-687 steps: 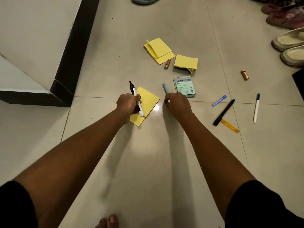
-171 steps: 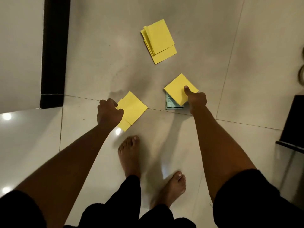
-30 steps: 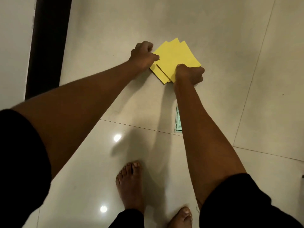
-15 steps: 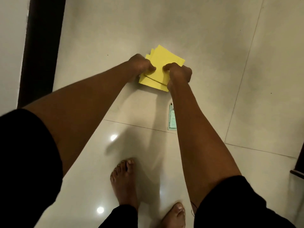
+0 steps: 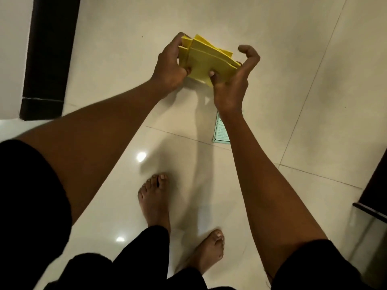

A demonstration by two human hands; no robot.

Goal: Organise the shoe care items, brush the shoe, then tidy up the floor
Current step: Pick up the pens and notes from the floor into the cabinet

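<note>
Tidying stage. My left hand [image 5: 170, 65] and right hand [image 5: 231, 80] together grip the gathered yellow sheets [image 5: 206, 59], lifted above the floor [image 5: 293, 91] at upper centre. The green card [image 5: 221, 132] lies uncollected below; no shoe visible.

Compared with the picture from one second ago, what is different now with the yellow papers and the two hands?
The yellow papers were lying on the floor under both hands; now they are lifted off it, gathered in a loose, uneven stack. The left hand grips their left side, and the right hand supports them from the right with its fingers partly open. The green packet stayed on the floor.
</note>
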